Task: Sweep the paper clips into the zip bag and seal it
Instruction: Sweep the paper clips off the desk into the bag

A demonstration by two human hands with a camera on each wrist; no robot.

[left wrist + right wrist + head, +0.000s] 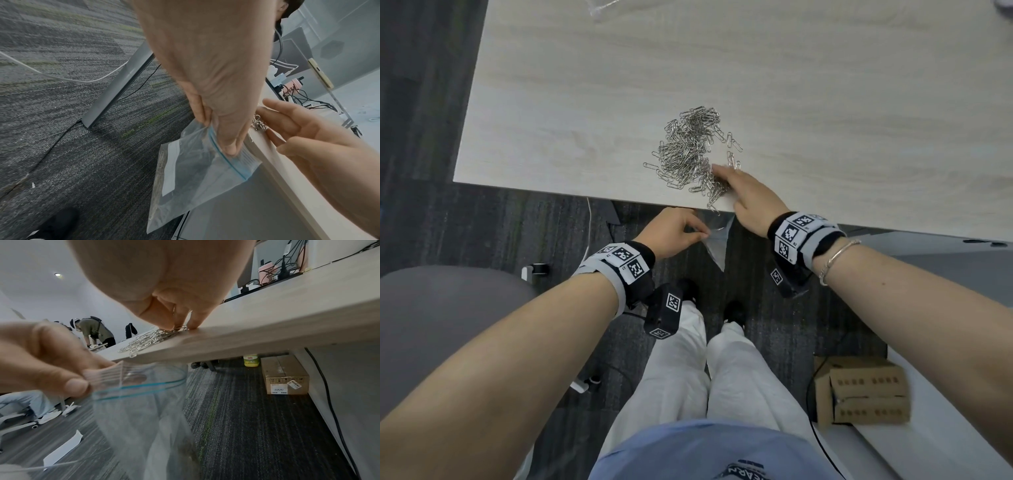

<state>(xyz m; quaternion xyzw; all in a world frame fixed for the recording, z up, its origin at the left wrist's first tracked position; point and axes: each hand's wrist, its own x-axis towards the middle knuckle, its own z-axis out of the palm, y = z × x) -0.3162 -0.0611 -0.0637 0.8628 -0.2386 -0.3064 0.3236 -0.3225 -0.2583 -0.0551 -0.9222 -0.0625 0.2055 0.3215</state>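
Head view: left hand (671, 231) grip is pinching the zip bag (197, 170) below the tabletop (756, 68) edge, right hand (748, 197) fingers lying loosely curled on paper clips (688, 147); bag label unreadable.

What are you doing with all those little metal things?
A person is moving a pile of small silver wire paper clips off a pale wooden table. The left hand pinches the rim of a clear plastic zip bag with a blue seal strip, holding it open just below the table's edge. The right hand rests on the clips nearest the edge. Most clips are on the table.
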